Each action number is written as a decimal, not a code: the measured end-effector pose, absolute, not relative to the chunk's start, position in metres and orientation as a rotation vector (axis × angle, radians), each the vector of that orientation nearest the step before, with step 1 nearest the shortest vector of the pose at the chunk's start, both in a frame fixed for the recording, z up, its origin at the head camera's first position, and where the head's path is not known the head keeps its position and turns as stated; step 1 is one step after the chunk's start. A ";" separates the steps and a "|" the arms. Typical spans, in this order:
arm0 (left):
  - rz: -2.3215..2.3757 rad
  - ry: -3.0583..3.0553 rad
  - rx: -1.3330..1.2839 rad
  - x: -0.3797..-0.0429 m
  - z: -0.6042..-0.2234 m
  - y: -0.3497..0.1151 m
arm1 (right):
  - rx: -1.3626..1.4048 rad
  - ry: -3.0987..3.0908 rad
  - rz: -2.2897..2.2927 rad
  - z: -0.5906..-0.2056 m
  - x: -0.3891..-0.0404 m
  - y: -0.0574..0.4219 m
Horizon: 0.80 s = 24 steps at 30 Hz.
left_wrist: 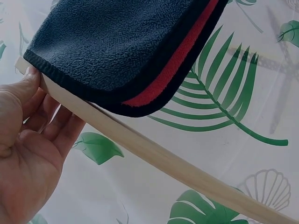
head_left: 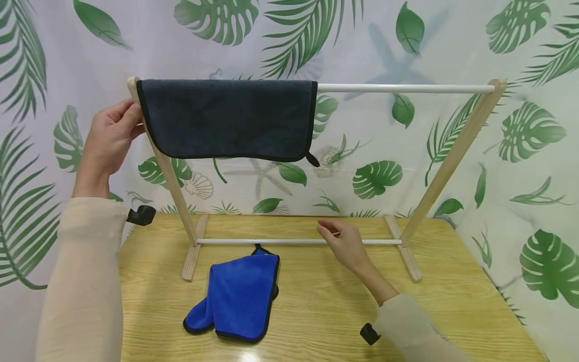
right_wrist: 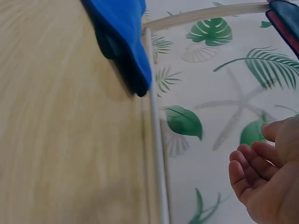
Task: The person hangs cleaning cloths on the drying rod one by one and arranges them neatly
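Note:
A dark grey towel [head_left: 226, 120] with black edging hangs folded over the left part of the drying rack's white top bar [head_left: 398, 88]. Its red underside [left_wrist: 163, 88] shows in the left wrist view. My left hand [head_left: 110, 133] grips the rack's left wooden post [head_left: 174, 193] near its top, thumb in front beside the towel's edge and fingers behind. Loosely curled and holding nothing, my right hand [head_left: 346, 246] is over the lower white bar [head_left: 271, 242] in the head view. A blue towel [head_left: 246, 296] with black edging lies folded on the table, left of that hand.
The rack's right post [head_left: 452, 156] leans outward in the head view, on a wooden foot [head_left: 409, 261]. The wooden table [head_left: 325, 311] reaches back to a leaf-printed curtain [head_left: 534, 201].

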<state>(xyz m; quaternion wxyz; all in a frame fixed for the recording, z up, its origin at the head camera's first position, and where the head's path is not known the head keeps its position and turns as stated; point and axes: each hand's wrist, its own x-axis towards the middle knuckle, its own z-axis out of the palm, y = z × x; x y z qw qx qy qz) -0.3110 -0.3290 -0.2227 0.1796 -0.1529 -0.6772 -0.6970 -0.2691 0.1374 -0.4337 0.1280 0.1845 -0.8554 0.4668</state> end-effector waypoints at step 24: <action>-1.952 -1.869 -0.401 -0.281 -0.225 -0.319 | 0.326 -2.685 1.647 -0.501 -0.242 0.083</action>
